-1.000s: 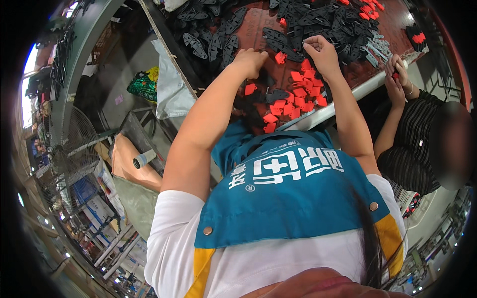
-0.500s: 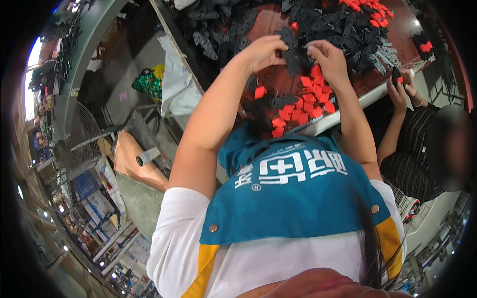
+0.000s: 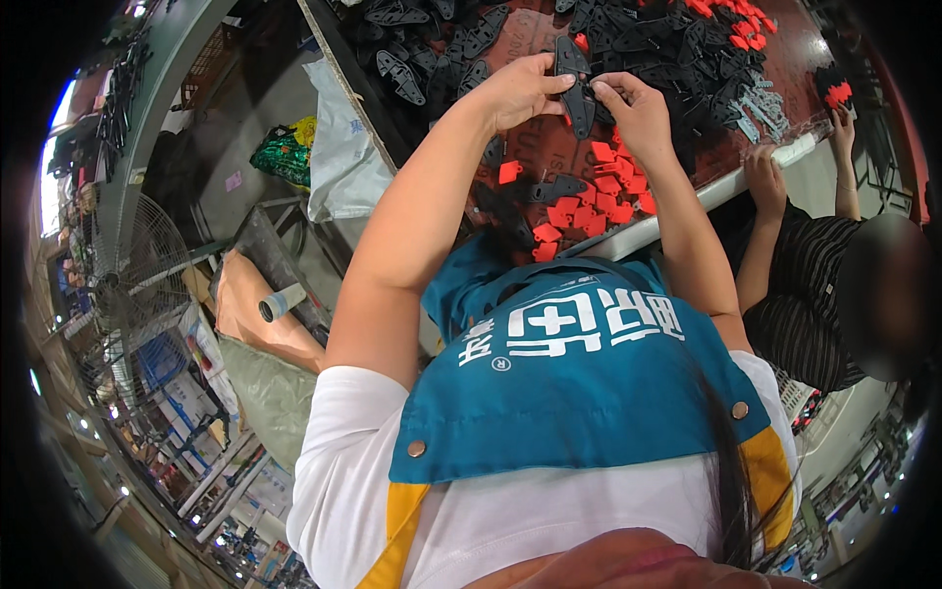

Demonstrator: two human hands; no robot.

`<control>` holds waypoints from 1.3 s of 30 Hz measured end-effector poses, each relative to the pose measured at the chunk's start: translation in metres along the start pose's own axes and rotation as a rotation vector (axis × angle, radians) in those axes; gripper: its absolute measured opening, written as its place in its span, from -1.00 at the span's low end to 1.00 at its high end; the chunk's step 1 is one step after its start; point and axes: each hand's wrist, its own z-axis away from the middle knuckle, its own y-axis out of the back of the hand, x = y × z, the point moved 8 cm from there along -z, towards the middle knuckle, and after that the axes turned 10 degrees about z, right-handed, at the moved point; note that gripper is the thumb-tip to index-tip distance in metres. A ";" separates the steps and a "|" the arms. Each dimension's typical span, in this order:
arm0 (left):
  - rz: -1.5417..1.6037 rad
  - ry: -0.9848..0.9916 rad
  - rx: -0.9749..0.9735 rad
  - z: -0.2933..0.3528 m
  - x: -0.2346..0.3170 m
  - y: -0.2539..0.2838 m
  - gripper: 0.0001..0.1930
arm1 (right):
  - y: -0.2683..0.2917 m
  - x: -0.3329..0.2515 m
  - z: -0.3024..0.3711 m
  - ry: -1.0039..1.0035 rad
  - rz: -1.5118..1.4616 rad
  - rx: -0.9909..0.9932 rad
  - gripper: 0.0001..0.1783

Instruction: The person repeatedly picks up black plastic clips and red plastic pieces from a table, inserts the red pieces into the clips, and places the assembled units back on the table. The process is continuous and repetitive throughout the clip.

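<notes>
My left hand (image 3: 525, 90) grips a long black plastic part (image 3: 572, 88) with pointed ends, held upright over the table. The thumb and fingers of my right hand (image 3: 635, 110) are pinched together at the part's right side. Whatever they hold there, if anything, is too small to make out. Below my hands lies a loose heap of small red plastic pieces (image 3: 594, 208). One red piece (image 3: 510, 173) lies apart, left of the heap. Another black part (image 3: 559, 188) rests beside the heap.
Black parts (image 3: 667, 44) cover much of the reddish tabletop (image 3: 525, 147). Grey metal pins (image 3: 758, 110) lie at the right, and more red pieces (image 3: 748, 34) at the far right. A co-worker (image 3: 800, 294) sits at the right edge, one hand (image 3: 763, 177) on the table edge. A fan (image 3: 137, 285) stands left.
My right fingers have moved in against the black part, which has turned slightly in my left hand. The co-worker's hands have parted, one reaching toward a black-and-red bundle.
</notes>
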 end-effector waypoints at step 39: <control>-0.163 -0.544 0.674 0.010 0.060 0.081 -0.63 | -0.044 0.016 0.008 0.387 1.073 -0.397 -0.64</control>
